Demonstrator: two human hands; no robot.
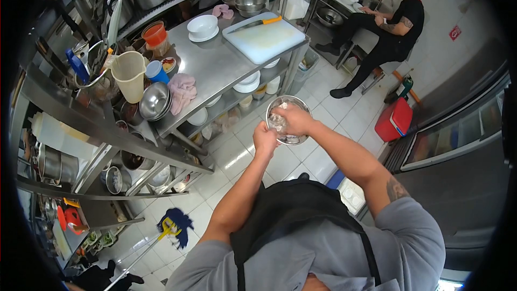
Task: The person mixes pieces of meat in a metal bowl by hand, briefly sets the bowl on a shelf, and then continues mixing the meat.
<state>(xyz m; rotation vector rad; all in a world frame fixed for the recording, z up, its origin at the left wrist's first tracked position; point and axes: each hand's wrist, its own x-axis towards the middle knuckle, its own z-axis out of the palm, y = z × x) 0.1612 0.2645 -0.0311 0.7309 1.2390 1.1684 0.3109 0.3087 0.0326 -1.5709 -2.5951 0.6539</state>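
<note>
Two bare hands meet at a metal mixing bowl (303, 109) above the tiled floor (338, 109). The left hand (266, 138) grips its rim; the right hand (291, 118) reaches inside, its fingers partly hidden in a whitish, floury mixture (278, 122), so whether they are closed I cannot tell.

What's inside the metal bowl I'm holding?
Inside the metal bowl is something whitish, with your right hand reaching in. That hand hides part of the contents, so what lies beneath can't be seen. Your left hand holds the rim.
</note>
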